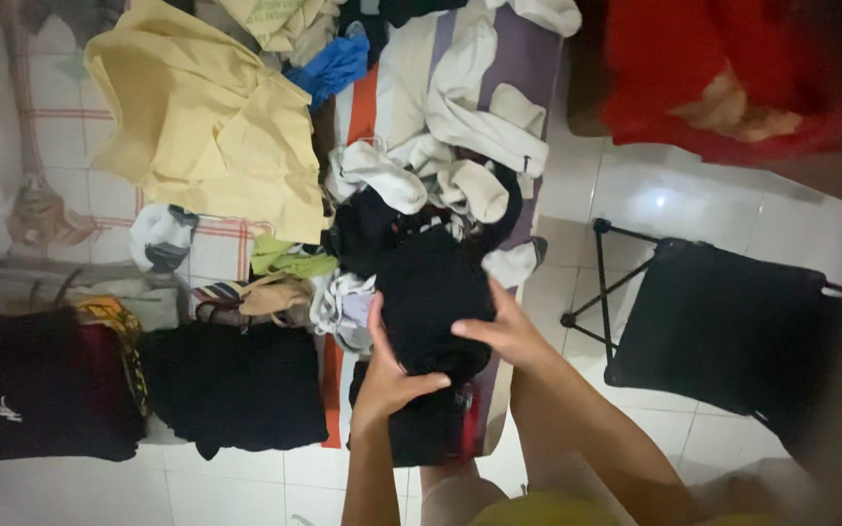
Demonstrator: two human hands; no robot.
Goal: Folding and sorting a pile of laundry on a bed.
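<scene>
A black garment (429, 302) lies bunched at the near edge of a bed covered with clothes. My left hand (385, 375) grips its lower left side, fingers curled over the fabric. My right hand (506, 326) presses on its right edge, fingers closed onto the cloth. Under the garment sits another dark piece with a red patch (450, 429).
A folded black garment (236, 385) and a dark one with a small white mark (36, 390) lie to the left. A yellow shirt (211, 122), white clothes (470, 117) and a blue piece (335, 63) fill the back. A black folding stool (723, 331) stands on white tiles at right.
</scene>
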